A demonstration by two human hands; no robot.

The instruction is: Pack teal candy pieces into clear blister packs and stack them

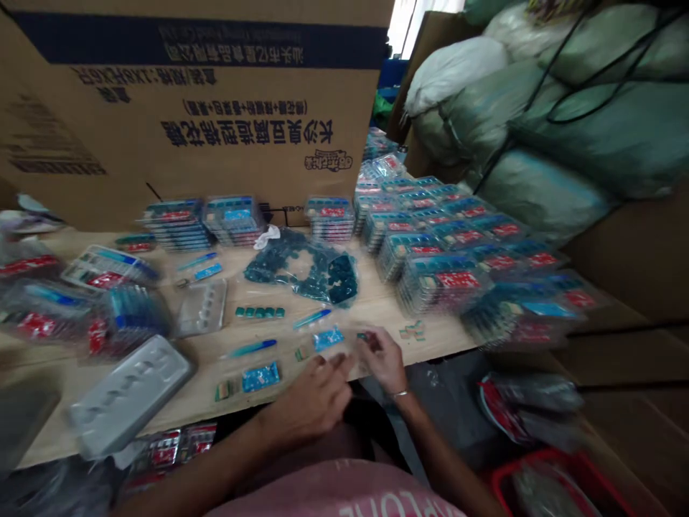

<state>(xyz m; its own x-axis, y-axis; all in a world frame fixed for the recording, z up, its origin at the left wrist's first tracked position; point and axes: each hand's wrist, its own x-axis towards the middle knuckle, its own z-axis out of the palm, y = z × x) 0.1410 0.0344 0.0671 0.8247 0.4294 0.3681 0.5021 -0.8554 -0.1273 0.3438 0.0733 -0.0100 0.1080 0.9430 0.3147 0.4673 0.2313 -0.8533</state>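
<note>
My right hand (383, 361) is closed, pinching a small dark green block (362, 336) at its fingertips. Just left of it, my left hand (317, 396) has its fingers bent over the near edge of a clear plastic tray; the thumb is hidden. Around that tray are a blue packet (328, 338), a blue pen (312, 319) and a small green-and-tan piece (301, 352). To the left lie a second pen (252, 349), another blue packet (261, 377) and a similar small piece (222, 390). Farther back, several green blocks (260, 312) form a row.
A bag of dark green blocks (341, 278) lies open mid-table. Stacked filled packs (438, 280) line the right side. A big carton (215, 158) stands behind. At left are a white moulded tray (129, 395) and bundled pens (137, 309). A red bin (498, 485) sits below right.
</note>
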